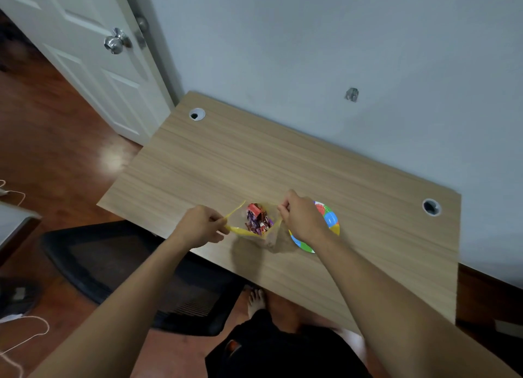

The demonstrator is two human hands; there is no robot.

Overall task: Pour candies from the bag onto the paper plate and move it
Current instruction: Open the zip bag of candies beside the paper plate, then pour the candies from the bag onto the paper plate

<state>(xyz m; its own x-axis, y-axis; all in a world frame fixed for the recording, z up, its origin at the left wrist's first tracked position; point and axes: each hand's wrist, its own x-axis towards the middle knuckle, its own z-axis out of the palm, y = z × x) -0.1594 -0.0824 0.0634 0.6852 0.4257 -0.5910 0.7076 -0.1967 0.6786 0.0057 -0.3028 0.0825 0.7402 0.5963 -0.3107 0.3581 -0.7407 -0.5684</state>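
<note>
Two hands worked one bag [259,222] near the front edge of the wooden desk [283,162]. Left hand [202,226] was closed, pinching the yellow top strip of the bag on its left side; right hand [301,216] was closed on the bag's opposite rim, pulling it the other way, so the mouth stood wide open, facing up. Bag was clear plastic w/ yellow edge, resting upright on the desk. Inside sat wrapped candies [257,218], red, purple & brown wrappers, all in the bag. Paper plate [332,222], multicoloured wedges w/ a white rim, lay flat on the desk just right of the bag, partly hidden under the right hand & wrist; no candy seen on its visible part. Black chair [127,267] stood left of the person, against the desk's front edge.
</note>
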